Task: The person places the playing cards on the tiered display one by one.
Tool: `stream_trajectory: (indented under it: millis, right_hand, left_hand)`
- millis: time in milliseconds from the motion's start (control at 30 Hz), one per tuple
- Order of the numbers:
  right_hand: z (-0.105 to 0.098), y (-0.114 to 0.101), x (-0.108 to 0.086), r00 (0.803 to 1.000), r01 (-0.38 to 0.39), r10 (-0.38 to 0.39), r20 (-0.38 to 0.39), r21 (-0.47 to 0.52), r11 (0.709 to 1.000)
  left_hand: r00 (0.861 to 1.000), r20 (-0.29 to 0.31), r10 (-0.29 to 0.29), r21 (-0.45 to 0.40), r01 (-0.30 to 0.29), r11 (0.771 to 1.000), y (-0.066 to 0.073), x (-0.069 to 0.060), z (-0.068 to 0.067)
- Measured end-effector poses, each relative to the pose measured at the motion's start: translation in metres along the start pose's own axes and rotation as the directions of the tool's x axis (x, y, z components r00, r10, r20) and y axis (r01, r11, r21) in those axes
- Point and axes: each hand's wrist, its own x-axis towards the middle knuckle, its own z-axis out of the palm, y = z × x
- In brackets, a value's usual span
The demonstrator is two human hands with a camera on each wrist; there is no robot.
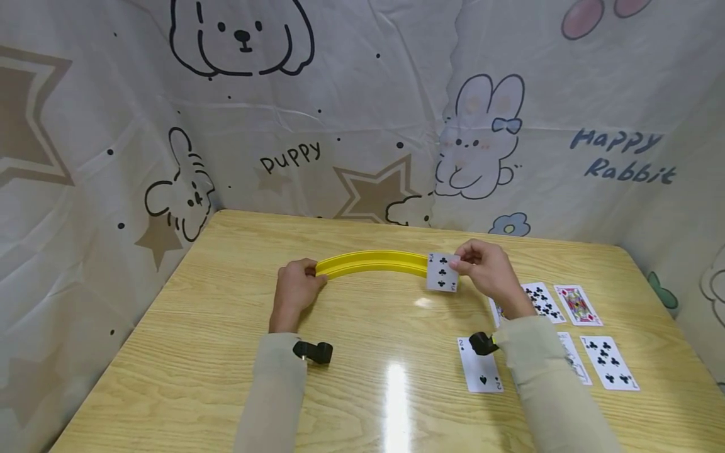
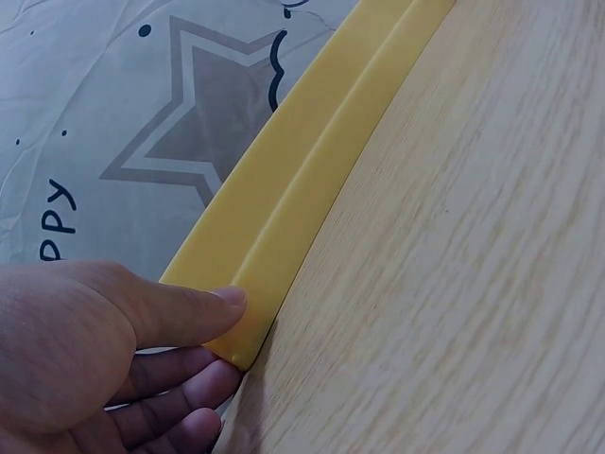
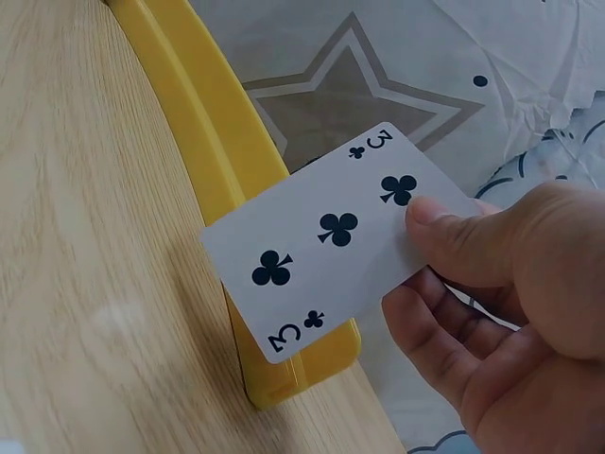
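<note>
A curved yellow card holder (image 1: 374, 259) stands on the wooden table, with a groove along its length. My left hand (image 1: 297, 286) grips its left end, thumb on the front face and fingers behind, as the left wrist view shows (image 2: 104, 350). Between thumb and fingers, my right hand (image 1: 487, 270) pinches a three of clubs playing card (image 3: 331, 241) by one edge. The card is in front of the holder's right end, face toward me. In the right wrist view it covers part of the holder (image 3: 203, 113); whether its lower edge touches the groove I cannot tell.
Face-up cards lie in two rows at the right: a two of spades (image 1: 480, 368), a seven of clubs (image 1: 610, 362), a red-suited face card (image 1: 579, 305) and several others partly under my right forearm. A printed cloth (image 1: 362, 126) hangs behind the table (image 1: 187, 377).
</note>
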Motion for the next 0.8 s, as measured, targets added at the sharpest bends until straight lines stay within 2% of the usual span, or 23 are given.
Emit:
stream_trajectory:
  millis: [267,800]
  right_hand:
    - [0.007,-0.008,0.006,1.0,0.026,-0.025,0.009,-0.003,1.0]
    - [0.022,-0.015,0.02,0.995,0.088,-0.091,0.046,0.05,0.995]
  left_hand:
    - [1.0,-0.004,-0.026,-0.014,0.025,1.0,-0.002,0.001,0.002]
    - [1.0,-0.014,-0.008,-0.008,0.008,1.0,-0.003,0.002,0.002]
